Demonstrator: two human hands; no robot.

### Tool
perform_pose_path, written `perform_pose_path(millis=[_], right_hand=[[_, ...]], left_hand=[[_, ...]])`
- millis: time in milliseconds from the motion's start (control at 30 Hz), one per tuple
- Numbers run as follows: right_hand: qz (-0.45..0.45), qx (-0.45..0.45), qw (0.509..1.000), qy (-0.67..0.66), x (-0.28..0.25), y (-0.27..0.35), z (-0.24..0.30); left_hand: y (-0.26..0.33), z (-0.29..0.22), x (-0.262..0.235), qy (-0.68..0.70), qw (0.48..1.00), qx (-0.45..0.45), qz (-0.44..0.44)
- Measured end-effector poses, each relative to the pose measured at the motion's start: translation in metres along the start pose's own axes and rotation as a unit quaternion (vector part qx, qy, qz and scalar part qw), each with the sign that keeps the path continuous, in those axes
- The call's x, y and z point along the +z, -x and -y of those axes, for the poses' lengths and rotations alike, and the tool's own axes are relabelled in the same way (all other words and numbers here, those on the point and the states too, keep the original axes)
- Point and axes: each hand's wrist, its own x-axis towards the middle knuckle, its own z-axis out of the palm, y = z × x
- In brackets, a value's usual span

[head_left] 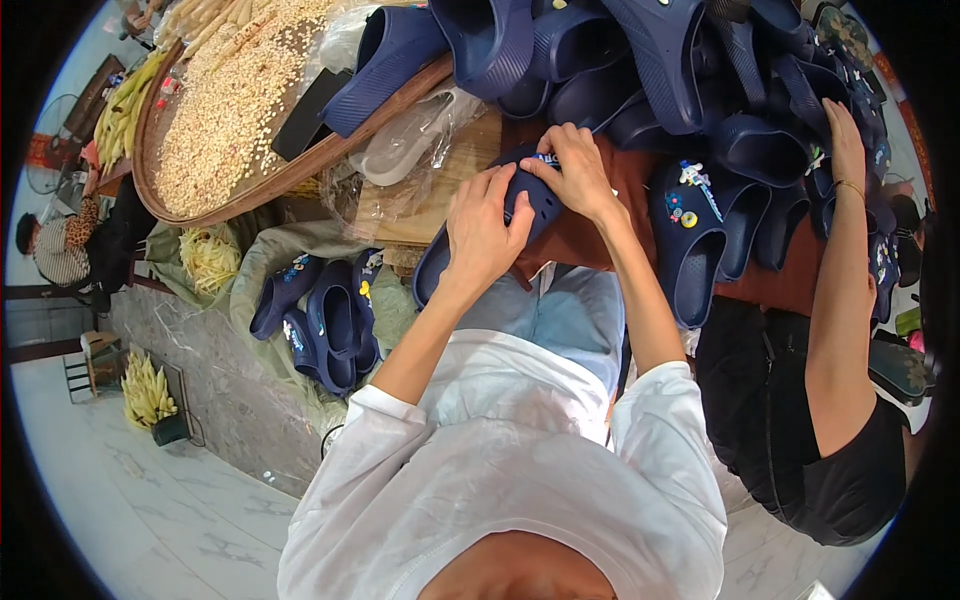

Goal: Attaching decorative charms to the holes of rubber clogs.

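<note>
A navy blue clog (541,207) with vent holes lies in front of me, its heel end toward my lower left. My left hand (482,228) wraps over its middle, fingers curled on the upper. On the clog's toe part my right hand (578,172) grips with bent fingers, the thumb pressing on the upper. By these fingertips shows a small white and blue charm (547,159), partly covered. To the right lies another navy clog (692,250) with several colourful charms on its toe.
Many plain navy clogs (665,60) are heaped at the back. Left of them sit a wide tray (155,190) of pale kernels, a dark phone (305,115) and a clear-wrapped sole shape (410,140). Charm-decorated clogs (335,320) lie lower left. At right, a co-worker's arm (845,250) reaches the heap.
</note>
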Motion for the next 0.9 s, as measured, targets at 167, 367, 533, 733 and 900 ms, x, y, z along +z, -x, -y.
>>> perform_pose_path(millis=[167, 367, 533, 733, 900], right_hand=[[-0.034, -0.007, 0.999, -0.013, 0.009, -0.002, -0.005], [-0.137, -0.022, 0.988, -0.069, 0.017, 0.002, -0.003], [-0.263, 0.135, 0.931, -0.213, 0.017, 0.016, -0.021], [-0.175, 0.225, 0.950, -0.130, 0.009, 0.047, -0.054], [-0.199, 0.188, 0.959, -0.078, 0.002, 0.048, -0.033]], left_hand=[[0.001, 0.000, -0.001, 0.005, 1.000, -0.007, 0.000], [-0.003, 0.003, -0.001, 0.020, 1.000, -0.019, 0.002], [0.002, 0.004, -0.004, 0.024, 1.000, -0.011, 0.002], [0.006, 0.000, -0.005, 0.010, 1.000, -0.013, 0.014], [0.014, -0.007, -0.007, 0.005, 1.000, -0.013, -0.002]])
